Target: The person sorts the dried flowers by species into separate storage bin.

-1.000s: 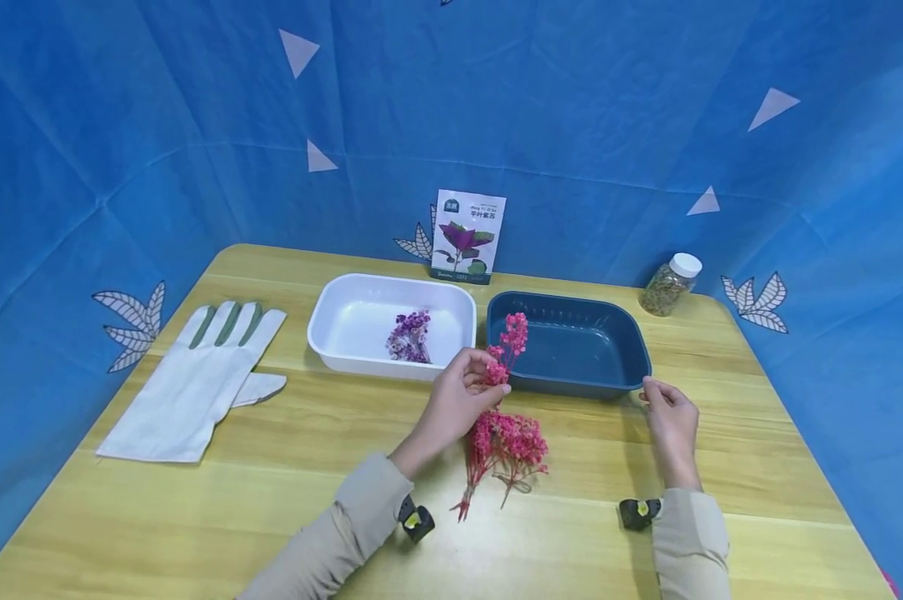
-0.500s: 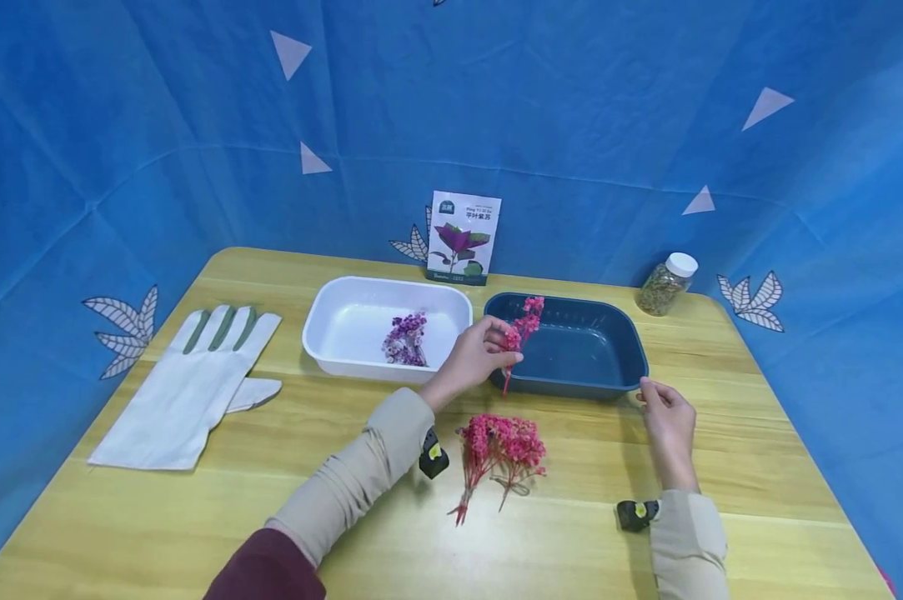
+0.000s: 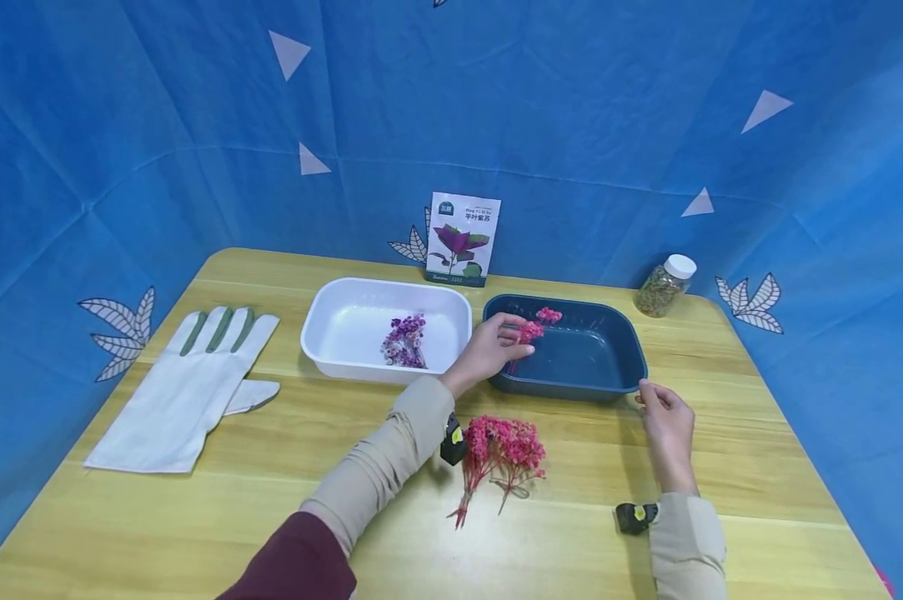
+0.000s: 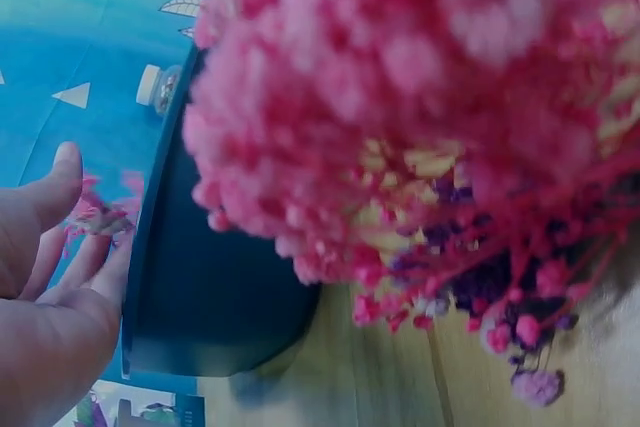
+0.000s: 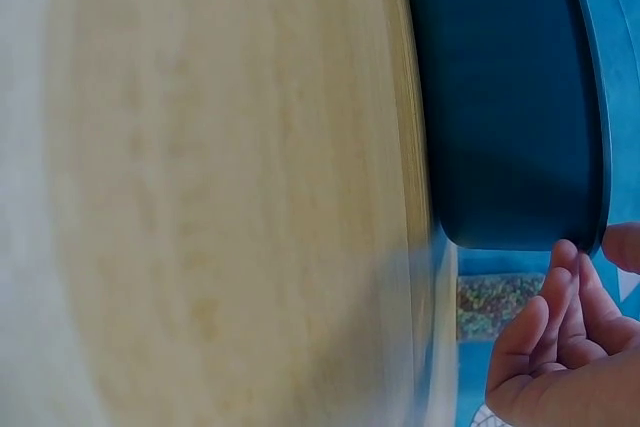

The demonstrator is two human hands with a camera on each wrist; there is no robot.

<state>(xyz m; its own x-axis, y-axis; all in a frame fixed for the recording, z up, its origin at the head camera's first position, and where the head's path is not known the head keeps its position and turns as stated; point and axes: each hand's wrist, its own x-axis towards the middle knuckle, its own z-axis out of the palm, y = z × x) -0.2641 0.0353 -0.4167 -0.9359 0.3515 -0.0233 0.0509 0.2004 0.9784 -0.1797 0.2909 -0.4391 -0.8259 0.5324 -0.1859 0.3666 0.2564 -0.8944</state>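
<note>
My left hand pinches a sprig of small pink dried flowers over the left part of a dark blue tray. In the left wrist view the sprig shows between thumb and fingers, beyond the tray's rim. My right hand pinches the tray's near right corner, thumb on one side of the rim and fingertips on the other in the right wrist view. On the table in front of the tray lies a bunch of pink dried flowers, its stems towards me.
Left of the blue tray stands a white tray with a purple flower sprig inside. A seed packet stands behind. A white-capped jar is at back right; a white glove lies at left.
My left hand has lifted the pink sprig from above the bunch and carried it right and away from me, over the blue tray, then lower. The right hand stays at the corner.
</note>
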